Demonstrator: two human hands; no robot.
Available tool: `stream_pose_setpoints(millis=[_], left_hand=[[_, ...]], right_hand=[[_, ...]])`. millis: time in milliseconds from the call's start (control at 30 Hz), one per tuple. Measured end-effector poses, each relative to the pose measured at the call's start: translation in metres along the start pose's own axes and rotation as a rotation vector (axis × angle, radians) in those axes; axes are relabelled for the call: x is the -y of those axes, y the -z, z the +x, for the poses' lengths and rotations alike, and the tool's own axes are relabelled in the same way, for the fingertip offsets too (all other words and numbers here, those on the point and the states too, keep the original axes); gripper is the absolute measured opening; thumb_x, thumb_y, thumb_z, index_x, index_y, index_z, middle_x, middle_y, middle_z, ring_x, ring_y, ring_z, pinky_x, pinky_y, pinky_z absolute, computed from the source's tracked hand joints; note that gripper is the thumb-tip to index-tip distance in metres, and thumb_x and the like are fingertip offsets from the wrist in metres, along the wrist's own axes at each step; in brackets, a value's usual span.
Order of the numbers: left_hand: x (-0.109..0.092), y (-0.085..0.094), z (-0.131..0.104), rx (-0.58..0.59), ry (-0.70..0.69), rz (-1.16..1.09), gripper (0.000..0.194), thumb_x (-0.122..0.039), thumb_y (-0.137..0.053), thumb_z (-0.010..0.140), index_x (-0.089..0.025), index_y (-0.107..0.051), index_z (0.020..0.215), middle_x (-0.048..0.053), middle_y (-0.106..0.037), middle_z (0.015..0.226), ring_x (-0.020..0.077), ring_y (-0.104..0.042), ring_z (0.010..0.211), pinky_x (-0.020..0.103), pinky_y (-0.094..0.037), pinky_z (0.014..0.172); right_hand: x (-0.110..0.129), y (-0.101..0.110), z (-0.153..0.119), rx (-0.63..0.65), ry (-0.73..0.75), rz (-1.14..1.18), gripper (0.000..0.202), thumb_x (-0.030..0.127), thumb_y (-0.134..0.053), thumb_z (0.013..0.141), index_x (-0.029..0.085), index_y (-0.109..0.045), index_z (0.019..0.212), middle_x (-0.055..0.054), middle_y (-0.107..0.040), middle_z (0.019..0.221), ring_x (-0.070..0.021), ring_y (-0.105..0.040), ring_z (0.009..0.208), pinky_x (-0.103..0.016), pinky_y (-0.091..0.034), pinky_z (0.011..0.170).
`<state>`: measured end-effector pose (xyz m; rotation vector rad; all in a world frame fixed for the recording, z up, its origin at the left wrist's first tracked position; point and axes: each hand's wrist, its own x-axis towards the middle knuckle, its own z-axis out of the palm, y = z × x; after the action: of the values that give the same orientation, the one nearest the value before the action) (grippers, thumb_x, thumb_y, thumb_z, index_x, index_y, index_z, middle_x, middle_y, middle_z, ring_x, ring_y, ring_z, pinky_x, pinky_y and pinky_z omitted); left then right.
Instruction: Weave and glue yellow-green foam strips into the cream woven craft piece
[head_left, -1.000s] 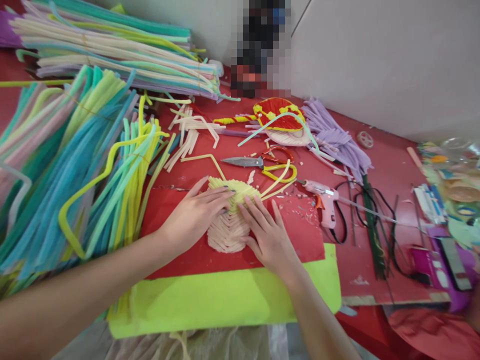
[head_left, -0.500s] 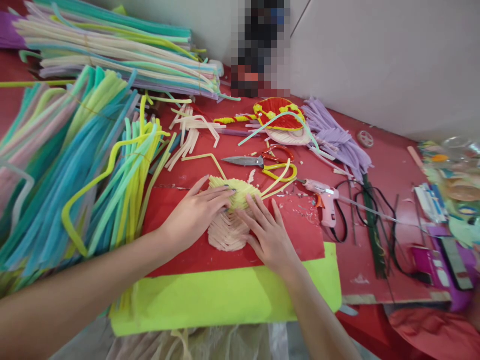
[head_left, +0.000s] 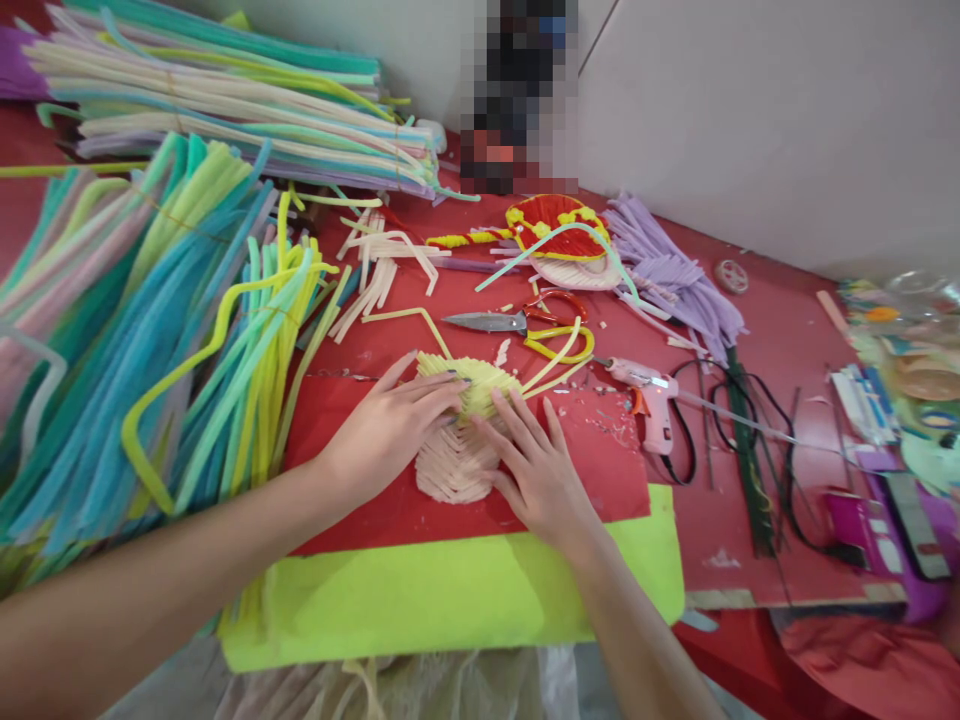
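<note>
A woven piece of fuzzy stems lies on a red sheet (head_left: 337, 510), its upper part yellow (head_left: 487, 378) and its lower part pale pink (head_left: 454, 465). My left hand (head_left: 397, 420) rests flat on its upper left side, fingers extended. From the right, my right hand (head_left: 532, 450) touches the yellow part with its fingers spread. Two loose yellow stem ends (head_left: 551, 365) stick out at the upper right, and a bent yellow stem (head_left: 409, 313) reaches the top edge. Scissors (head_left: 491, 321) with red and yellow handles lie just beyond.
Bundles of coloured stems (head_left: 150, 330) fill the left side. A pink glue gun (head_left: 656, 410) with its cable lies at the right. Behind are a red and yellow fan-shaped piece (head_left: 559, 228) and purple stems (head_left: 682, 270). A lime sheet (head_left: 450, 600) lies at the front.
</note>
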<state>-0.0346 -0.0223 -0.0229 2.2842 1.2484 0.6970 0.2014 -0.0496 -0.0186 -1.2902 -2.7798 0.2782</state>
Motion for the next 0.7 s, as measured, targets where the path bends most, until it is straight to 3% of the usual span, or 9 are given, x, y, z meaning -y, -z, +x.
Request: stream_pose_setpoints(millis=[133,267,333,467,600,700], left_hand=[[-0.001,0.005,0.002,-0.066,0.055,-0.003,0.028,-0.017,-0.037,0.098,-0.021,-0.056,0.119,0.004,-0.065,0.127,0.0165,-0.059,0.120,0.047,-0.028,0.117],[-0.001,0.007,0.004,-0.166,0.138,0.039,0.032,-0.016,-0.036,0.096,-0.022,-0.054,0.121,0.005,-0.065,0.125,0.0184,-0.059,0.117,0.049,-0.030,0.115],[-0.002,0.006,0.004,-0.192,0.147,0.057,0.030,-0.016,-0.038,0.095,-0.022,-0.056,0.119,0.005,-0.067,0.119,0.0186,-0.061,0.112,0.049,-0.032,0.114],[-0.010,0.007,0.006,-0.174,0.127,0.108,0.026,-0.017,-0.044,0.094,-0.019,-0.058,0.116,0.007,-0.066,0.119,0.0194,-0.060,0.113,0.048,-0.033,0.113],[-0.023,0.013,0.013,-0.123,0.114,0.166,0.026,-0.021,-0.045,0.095,-0.019,-0.060,0.116,0.007,-0.067,0.121,0.0203,-0.060,0.114,0.049,-0.033,0.113],[-0.039,0.005,0.013,-0.039,0.074,0.235,0.032,-0.021,-0.040,0.097,-0.017,-0.058,0.123,0.009,-0.062,0.131,0.0220,-0.055,0.124,0.049,-0.031,0.115]], right_hand=[[-0.002,-0.001,-0.004,-0.205,-0.087,0.112,0.058,0.027,-0.042,0.097,0.030,-0.022,0.152,-0.007,-0.023,0.160,-0.0263,-0.020,0.148,-0.056,-0.023,0.117],[-0.008,-0.002,-0.007,-0.561,-0.298,0.243,0.040,0.020,-0.041,0.097,0.026,-0.051,0.135,-0.009,-0.055,0.137,-0.0228,-0.048,0.131,-0.048,-0.037,0.111],[-0.011,-0.003,-0.007,-0.655,-0.360,0.269,0.033,0.020,-0.042,0.097,0.024,-0.062,0.123,-0.009,-0.063,0.120,-0.0214,-0.058,0.116,-0.043,-0.044,0.104],[-0.013,-0.006,-0.008,-0.653,-0.391,0.240,0.033,0.024,-0.044,0.096,0.025,-0.065,0.121,-0.009,-0.064,0.109,-0.0214,-0.059,0.103,-0.042,-0.048,0.096],[-0.011,-0.009,-0.009,-0.559,-0.350,0.195,0.036,0.027,-0.044,0.096,0.026,-0.061,0.129,-0.010,-0.063,0.112,-0.0227,-0.056,0.104,-0.043,-0.046,0.095],[-0.011,-0.009,-0.010,-0.520,-0.336,0.180,0.039,0.028,-0.042,0.097,0.025,-0.057,0.132,-0.010,-0.062,0.116,-0.0233,-0.055,0.108,-0.044,-0.045,0.097]])
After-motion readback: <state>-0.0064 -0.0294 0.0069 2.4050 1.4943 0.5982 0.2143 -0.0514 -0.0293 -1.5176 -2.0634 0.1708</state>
